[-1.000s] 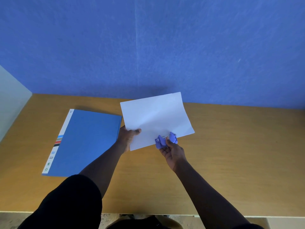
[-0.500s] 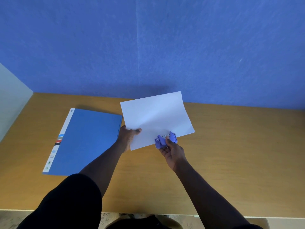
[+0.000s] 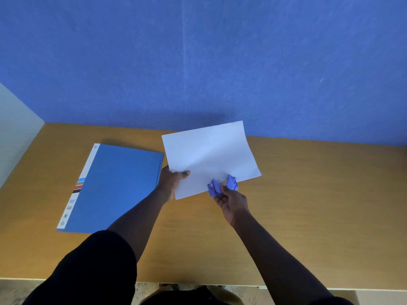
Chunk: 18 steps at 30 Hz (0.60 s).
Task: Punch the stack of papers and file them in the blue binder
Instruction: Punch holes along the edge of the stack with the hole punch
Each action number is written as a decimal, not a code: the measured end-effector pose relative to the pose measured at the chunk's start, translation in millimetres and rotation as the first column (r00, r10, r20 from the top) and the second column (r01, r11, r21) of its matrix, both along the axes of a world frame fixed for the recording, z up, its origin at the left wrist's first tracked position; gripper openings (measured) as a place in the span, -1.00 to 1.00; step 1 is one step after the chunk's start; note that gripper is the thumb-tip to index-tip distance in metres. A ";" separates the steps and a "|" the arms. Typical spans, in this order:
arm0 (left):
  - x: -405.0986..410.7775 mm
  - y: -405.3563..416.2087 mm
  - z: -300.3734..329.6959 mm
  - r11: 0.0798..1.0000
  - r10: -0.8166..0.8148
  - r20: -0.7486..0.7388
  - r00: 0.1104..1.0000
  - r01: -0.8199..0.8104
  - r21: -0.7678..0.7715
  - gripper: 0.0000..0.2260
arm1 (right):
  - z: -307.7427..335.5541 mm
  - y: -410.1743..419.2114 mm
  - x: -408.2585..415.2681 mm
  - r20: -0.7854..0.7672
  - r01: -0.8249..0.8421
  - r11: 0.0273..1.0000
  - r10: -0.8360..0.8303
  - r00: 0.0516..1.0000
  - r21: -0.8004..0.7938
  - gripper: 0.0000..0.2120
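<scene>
A white stack of papers [image 3: 209,157] is held above the wooden table, tilted with its far end raised. My left hand [image 3: 172,180] grips its near left corner, thumb on top. My right hand [image 3: 231,200] holds a small purple hole punch [image 3: 222,186] that sits over the near edge of the papers. The blue binder [image 3: 114,188] lies closed and flat on the table to the left, its white spine strip on the left side.
The wooden table [image 3: 319,205] runs along a blue wall [image 3: 198,62]. A pale panel [image 3: 15,128] stands at the left end of the table. The table's front edge is near my body.
</scene>
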<state>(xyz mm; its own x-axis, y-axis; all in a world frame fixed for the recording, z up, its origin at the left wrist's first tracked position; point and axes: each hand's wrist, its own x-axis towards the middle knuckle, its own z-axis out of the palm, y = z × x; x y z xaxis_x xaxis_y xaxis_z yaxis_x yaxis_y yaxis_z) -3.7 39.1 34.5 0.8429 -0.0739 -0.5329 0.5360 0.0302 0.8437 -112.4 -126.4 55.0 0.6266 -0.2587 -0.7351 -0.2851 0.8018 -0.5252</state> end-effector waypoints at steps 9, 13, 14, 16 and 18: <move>1.2 -1.3 -1.7 1.000 -0.001 0.018 1.000 0.001 0.010 -0.72 | 2.2 -0.3 0.8 -0.007 0.019 1.000 -0.019 1.000 0.005 -0.83; 1.5 -1.3 -1.8 1.000 -0.013 0.022 1.000 0.012 0.009 -0.72 | 2.6 0.4 1.2 -0.021 0.015 1.000 -0.015 1.000 0.002 -0.88; 1.6 -1.3 -1.7 1.000 -0.014 0.024 1.000 0.014 0.008 -0.72 | 2.2 0.4 1.2 -0.021 0.016 1.000 -0.016 1.000 0.004 -0.87; 1.6 -1.1 -1.0 1.000 -0.009 0.025 1.000 0.009 0.008 -0.72 | 2.0 0.1 1.1 -0.019 0.023 1.000 -0.023 1.000 0.004 -0.79; 1.3 -1.5 -1.0 1.000 -0.011 0.025 1.000 0.011 0.005 -0.72 | 2.1 0.5 1.8 -0.024 0.029 1.000 -0.030 0.999 -0.002 -0.77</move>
